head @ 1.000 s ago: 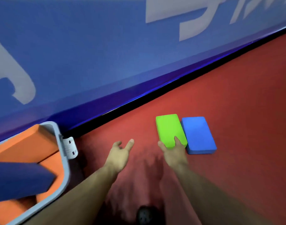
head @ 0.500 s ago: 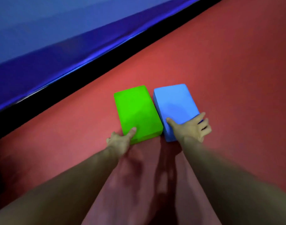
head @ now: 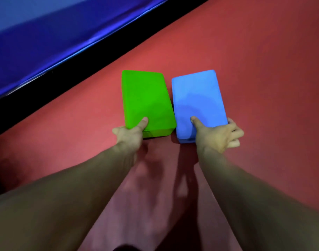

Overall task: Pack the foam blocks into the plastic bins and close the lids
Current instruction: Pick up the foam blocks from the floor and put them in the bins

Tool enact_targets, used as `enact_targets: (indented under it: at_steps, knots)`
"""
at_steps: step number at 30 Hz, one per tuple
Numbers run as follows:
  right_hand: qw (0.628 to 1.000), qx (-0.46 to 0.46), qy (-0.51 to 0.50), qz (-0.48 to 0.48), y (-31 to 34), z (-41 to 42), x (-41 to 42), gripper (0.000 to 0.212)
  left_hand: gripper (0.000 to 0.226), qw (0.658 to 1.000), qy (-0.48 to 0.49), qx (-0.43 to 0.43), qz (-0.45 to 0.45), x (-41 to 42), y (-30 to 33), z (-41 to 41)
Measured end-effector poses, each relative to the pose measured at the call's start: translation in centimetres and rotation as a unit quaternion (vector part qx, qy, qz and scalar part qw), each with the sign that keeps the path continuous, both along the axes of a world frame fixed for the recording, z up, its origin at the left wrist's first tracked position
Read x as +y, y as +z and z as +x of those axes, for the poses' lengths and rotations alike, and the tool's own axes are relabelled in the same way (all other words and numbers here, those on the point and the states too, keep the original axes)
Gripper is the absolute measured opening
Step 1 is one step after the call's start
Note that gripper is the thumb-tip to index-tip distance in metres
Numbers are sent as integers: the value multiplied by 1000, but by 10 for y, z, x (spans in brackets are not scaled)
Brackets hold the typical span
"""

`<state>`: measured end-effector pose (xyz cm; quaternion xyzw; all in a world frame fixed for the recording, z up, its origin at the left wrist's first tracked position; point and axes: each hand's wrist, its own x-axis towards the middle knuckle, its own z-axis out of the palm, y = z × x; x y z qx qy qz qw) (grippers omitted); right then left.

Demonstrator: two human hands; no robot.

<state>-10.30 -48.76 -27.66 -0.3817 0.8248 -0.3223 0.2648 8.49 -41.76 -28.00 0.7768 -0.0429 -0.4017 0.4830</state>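
Green foam, smooth and matte, makes up the left of two rectangular blocks lying flat on a red floor; the green foam block has crisp edges and a small crease at its near corner. Just beside it on the right lies a blue foam block of like shape, with softer, rounded corners and a faint darker patch on its top face. A narrow strip of floor shows between them at the far end; at the near end whether they touch is hard to tell. Both sit towards the far side of the floor, near the black strip where it meets a blue padded wall.

The left hand grips the near end of the green block, thumb laid on the top face; its fingers are hidden behind the block's near left corner. The right hand grips the near right corner of the blue block, thumb on top, fingers curled round the right side, where their tips are blurred.

Both forearms run out of the bottom edge. Their shadows darken the floor between them. A dark shape at the bottom edge is cut off and cannot be made out.
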Motion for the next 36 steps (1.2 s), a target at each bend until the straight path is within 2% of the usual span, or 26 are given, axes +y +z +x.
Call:
enact_targets:
  at_steps: [3,6,9,12,17,18,20,22,24,27,32,34,36]
  knots:
    - [994,-104,-35,-18,0,12,19,83,106,999,19,-22,30,20,6,16]
    - [982,-182,-13,-40,-1,24,45,81,112,998,49,-17,26,41,7,28]
    - [973,-219,7,-68,8,32,67,77,115,997,78,-14,16,64,26,40]
    - [962,-263,24,-68,38,44,87,72,113,996,81,-33,-8,90,72,56]
    - [948,-306,71,-53,148,63,145,70,114,994,60,-55,-73,164,193,91]
    - [938,-333,87,-47,175,68,159,67,109,992,71,-47,-92,186,224,92]
    - [917,-377,127,-24,229,78,187,64,79,989,81,-26,-120,236,276,97]
    - [909,-372,187,-1,279,92,215,65,50,986,91,-23,-135,287,318,107]
    - [898,-367,242,23,324,113,242,68,34,982,122,-31,-142,339,360,120]
    - [861,-396,313,63,375,159,291,70,36,970,183,-40,-157,416,418,143]
    - [759,-501,344,233,433,236,387,47,41,941,287,-61,-167,546,467,185]
    - [731,-498,355,304,433,258,420,54,39,924,334,-74,-171,587,474,201]
    - [713,-453,399,356,427,268,452,70,42,909,373,-74,-170,619,472,216]
